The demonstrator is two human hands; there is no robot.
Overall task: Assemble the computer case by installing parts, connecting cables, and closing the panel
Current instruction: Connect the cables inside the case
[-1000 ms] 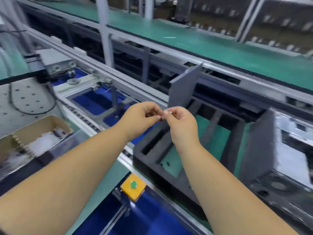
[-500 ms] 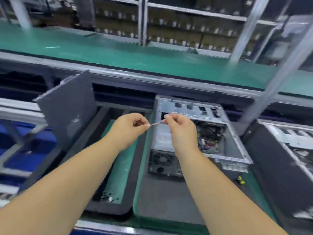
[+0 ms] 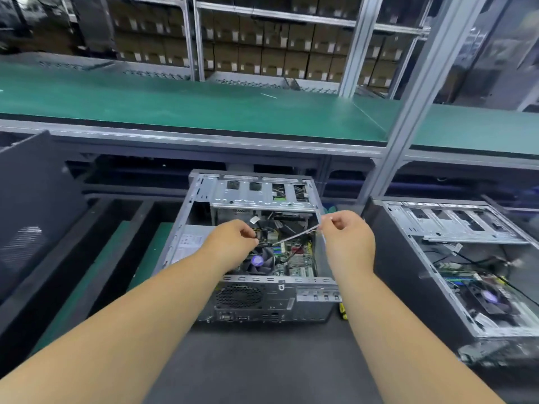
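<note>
Mid cable-tidying step, by the look: thin pale strip (image 3: 296, 235), likely a tie, pinched taut between left hand (image 3: 233, 239) and right hand (image 3: 347, 237) over open computer case (image 3: 256, 246), frame centre; next, probably lowering onto cables inside.

Both hands, left hand (image 3: 233, 243) and right hand (image 3: 348, 239), pinch a thin strip (image 3: 296, 236) above the open computer case (image 3: 262, 298).
</note>
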